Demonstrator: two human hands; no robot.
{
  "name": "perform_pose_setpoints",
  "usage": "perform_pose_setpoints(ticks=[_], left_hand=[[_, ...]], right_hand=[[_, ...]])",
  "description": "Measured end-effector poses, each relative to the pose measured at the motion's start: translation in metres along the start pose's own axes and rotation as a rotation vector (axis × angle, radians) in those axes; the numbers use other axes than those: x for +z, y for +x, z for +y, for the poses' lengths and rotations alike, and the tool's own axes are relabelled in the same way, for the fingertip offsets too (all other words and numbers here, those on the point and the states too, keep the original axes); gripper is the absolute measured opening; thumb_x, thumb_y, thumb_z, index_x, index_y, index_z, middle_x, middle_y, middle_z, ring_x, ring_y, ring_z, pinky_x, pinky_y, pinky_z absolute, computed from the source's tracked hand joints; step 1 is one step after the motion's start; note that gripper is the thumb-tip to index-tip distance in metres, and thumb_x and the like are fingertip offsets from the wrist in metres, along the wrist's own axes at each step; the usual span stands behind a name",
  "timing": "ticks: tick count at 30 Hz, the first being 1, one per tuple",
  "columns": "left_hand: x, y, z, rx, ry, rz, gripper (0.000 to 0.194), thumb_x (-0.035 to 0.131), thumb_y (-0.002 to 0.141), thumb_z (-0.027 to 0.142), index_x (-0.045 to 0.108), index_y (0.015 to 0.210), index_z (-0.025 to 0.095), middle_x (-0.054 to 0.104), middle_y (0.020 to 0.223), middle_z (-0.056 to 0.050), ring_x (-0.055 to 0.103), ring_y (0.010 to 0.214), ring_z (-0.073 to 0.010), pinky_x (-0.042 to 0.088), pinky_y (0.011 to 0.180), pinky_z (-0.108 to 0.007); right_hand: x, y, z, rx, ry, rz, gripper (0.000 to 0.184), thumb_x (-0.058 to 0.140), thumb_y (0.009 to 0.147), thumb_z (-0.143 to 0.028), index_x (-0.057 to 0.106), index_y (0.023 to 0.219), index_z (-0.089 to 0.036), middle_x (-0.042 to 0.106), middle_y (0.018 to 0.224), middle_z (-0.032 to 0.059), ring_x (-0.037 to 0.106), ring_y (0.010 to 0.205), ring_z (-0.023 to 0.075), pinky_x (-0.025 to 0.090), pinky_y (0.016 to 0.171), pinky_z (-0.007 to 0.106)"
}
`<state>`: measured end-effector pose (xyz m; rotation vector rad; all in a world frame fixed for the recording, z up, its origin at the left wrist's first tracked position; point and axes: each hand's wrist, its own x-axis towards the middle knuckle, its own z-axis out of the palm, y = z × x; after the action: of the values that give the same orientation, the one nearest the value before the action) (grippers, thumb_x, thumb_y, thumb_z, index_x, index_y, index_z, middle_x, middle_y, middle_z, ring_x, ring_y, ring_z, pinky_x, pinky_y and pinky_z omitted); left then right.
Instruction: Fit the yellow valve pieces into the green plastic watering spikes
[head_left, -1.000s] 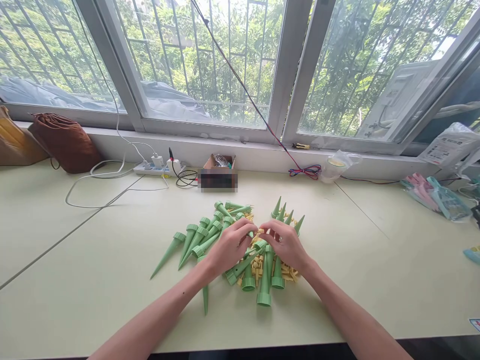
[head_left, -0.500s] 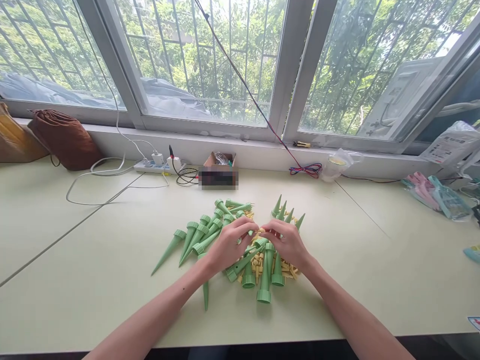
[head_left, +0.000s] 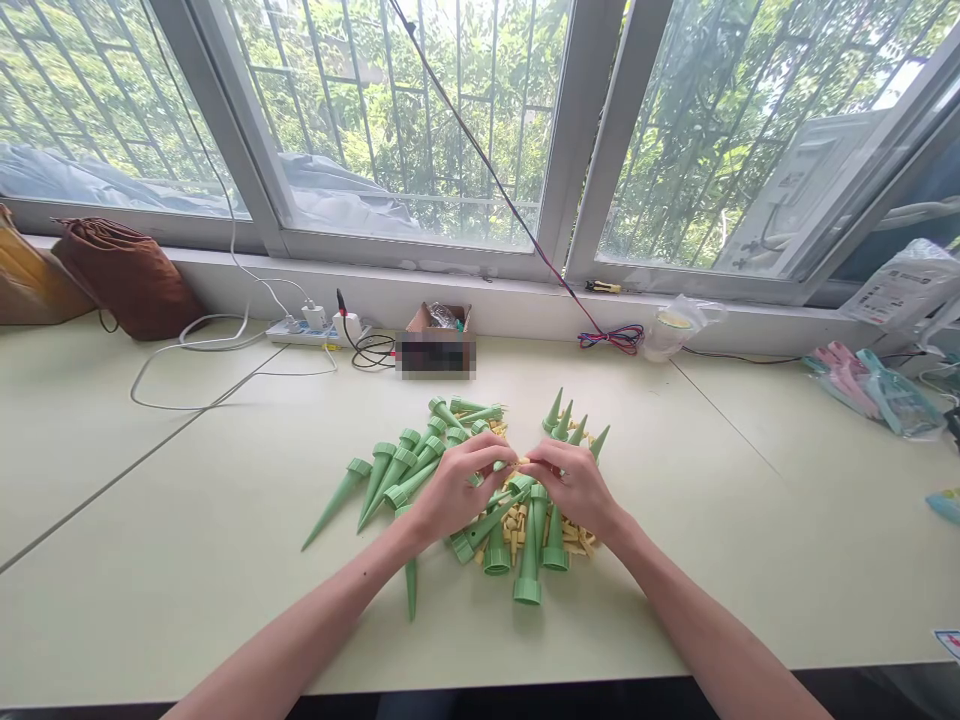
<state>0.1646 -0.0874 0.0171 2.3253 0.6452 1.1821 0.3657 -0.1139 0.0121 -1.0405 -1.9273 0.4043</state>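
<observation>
Above the middle of a pile, my left hand (head_left: 469, 478) and my right hand (head_left: 574, 482) meet fingertip to fingertip. Between them they pinch a small yellow plastic piece (head_left: 523, 461), mostly covered by the fingers. A bit of green shows under the left fingers; whether it is held cannot be made out. Green plastic spikes with ribbed, cup-like ends (head_left: 528, 560) lie around and below the hands, among loose small yellow plastic pieces (head_left: 514, 525). Left of my left hand lie several more green spikes (head_left: 337, 505). Beyond my right hand, several spikes (head_left: 577, 430) stand point up.
Along the back of the pale table (head_left: 225, 580) are a power strip (head_left: 289, 332) with white cables, a small open cardboard box (head_left: 420, 320) and a coiled red-and-blue wire (head_left: 611, 340). A brown pouch (head_left: 127, 280) sits far left, bagged pink and teal items (head_left: 877, 390) far right.
Both hands stay almost in place, with only slight finger movement around the small yellow piece. The pile looks the same.
</observation>
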Motion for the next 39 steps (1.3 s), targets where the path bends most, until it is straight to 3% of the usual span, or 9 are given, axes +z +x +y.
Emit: perform_pose_setpoints(ticks=[7,14,32,39], left_hand=[[-0.0009,0.0000,-0.0003,0.004,0.000,0.004,0.012,0.057,0.093,0.015,0.067,0.097,0.019,0.067,0.094,-0.006,0.064,0.080,-0.0143,0.055,0.072,-0.027],[-0.0007,0.0005,-0.0006,0.009,0.004,0.012,0.015,0.057,0.092,0.013,0.069,0.099,0.020,0.069,0.097,-0.007,0.066,0.084,-0.0160,0.057,0.073,-0.028],[0.0000,-0.0021,-0.0030,0.014,0.002,-0.019,0.014,0.056,0.093,0.014,0.068,0.099,0.019,0.066,0.094,-0.005,0.063,0.078,-0.0129,0.052,0.067,-0.024],[0.0006,-0.0015,-0.0038,0.031,0.011,-0.026,0.014,0.056,0.093,0.013,0.067,0.099,0.019,0.067,0.095,-0.006,0.065,0.082,-0.0140,0.054,0.073,-0.026]], right_hand=[[0.0000,-0.0004,-0.0020,0.007,-0.002,0.019,0.026,0.057,0.097,-0.038,0.069,0.082,-0.020,0.058,0.067,0.0010,0.046,0.057,0.0125,0.038,0.054,0.026],[-0.0021,-0.0006,-0.0061,0.036,0.083,0.009,0.015,0.060,0.095,-0.035,0.068,0.099,-0.022,0.065,0.086,0.0042,0.057,0.065,0.0143,0.048,0.057,0.027],[0.0016,-0.0032,-0.0029,0.050,0.061,0.005,0.013,0.060,0.094,-0.030,0.064,0.086,-0.020,0.061,0.074,0.0012,0.053,0.063,0.0143,0.043,0.059,0.027],[0.0014,-0.0035,-0.0014,0.062,0.061,-0.001,0.010,0.063,0.093,-0.024,0.063,0.084,-0.019,0.060,0.072,-0.0002,0.051,0.062,0.0132,0.042,0.059,0.025]])
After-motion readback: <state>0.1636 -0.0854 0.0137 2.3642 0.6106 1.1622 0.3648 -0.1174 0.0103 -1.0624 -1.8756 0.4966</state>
